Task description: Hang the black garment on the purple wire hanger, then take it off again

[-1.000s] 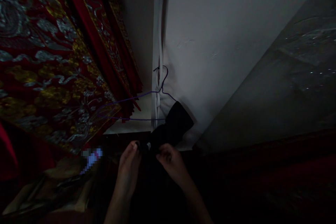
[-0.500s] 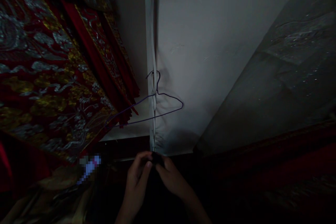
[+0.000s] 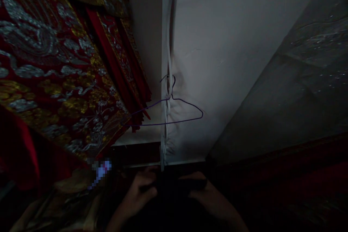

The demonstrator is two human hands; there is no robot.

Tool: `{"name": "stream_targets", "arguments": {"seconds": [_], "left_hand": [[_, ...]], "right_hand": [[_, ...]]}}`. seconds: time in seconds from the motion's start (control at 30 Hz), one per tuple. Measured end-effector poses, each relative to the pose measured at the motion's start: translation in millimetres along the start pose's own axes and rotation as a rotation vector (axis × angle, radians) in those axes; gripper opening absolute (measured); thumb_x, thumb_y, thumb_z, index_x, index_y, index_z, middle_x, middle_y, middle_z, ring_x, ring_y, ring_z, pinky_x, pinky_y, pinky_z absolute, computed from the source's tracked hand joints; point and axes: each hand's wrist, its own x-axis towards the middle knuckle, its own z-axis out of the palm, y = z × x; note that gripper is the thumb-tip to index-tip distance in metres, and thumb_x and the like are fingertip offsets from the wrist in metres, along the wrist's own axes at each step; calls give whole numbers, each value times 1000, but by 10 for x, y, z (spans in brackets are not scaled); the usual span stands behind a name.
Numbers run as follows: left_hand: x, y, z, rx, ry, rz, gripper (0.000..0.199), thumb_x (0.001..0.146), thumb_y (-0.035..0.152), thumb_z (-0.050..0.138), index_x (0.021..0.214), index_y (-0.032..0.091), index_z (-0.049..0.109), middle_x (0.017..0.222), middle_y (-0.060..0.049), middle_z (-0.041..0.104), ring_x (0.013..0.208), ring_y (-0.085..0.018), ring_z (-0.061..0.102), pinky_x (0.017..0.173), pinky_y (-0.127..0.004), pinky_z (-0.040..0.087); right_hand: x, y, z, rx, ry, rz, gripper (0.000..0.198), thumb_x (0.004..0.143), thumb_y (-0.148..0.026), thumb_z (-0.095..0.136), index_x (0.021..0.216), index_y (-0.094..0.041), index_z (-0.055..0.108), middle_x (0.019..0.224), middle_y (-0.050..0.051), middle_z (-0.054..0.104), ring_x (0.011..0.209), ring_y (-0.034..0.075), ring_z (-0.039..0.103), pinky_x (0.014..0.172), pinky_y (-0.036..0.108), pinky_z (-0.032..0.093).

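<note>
Low in the view, my left hand [image 3: 140, 190] has its fingers curled towards the thumb, with darkness between them. My right hand [image 3: 208, 192] is bent around a black object [image 3: 195, 184], which lies between its fingers and thumb. Its kind is lost in the dark, and so is anything stretched between the two hands. Beyond them, a thin purple wire hanger [image 3: 187, 120] hangs by its hook from a white cord [image 3: 170, 54], with no garment on it.
On the left hangs a red cloth [image 3: 78, 79] embroidered in gold and silver. A pale wall panel [image 3: 217, 61] stands ahead, with a grey sheet-like surface [image 3: 293, 79] to its right. A pixelated blue-white patch [image 3: 103, 170] and dim wooden-looking parts [image 3: 73, 185] are at lower left.
My hands, which were together around a small black thing, have moved apart, left hand leftward and right hand rightward. The whole scene has shifted slightly right in view.
</note>
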Motion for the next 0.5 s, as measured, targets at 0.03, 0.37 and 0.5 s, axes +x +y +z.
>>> {"name": "stream_targets", "arguments": {"seconds": [0.03,0.37,0.5], "left_hand": [[3,14,-118,27,39,-9,51,60,73,80,59,23,68,67,-4,65,83,-29,66,100,-52,50],[-140,291,-495,402,-135,-152,34,71,46,82,100,28,81,105,-7,78,100,-32,68,96,-41,52],[-10,290,-555,424,-115,-153,25,75,41,79,96,28,81,103,-8,78,103,-33,68,98,-39,49]], "right_hand": [[23,-20,-36,-53,8,-45,29,64,-23,70,91,-21,80,91,6,77,86,26,69,77,36,52],[715,-629,-194,-69,270,-514,39,73,-25,58,108,-21,76,77,2,69,60,15,55,54,25,40],[1237,-714,-105,157,376,-527,47,80,-45,58,119,-20,69,69,-1,61,57,14,49,51,24,37]]}}
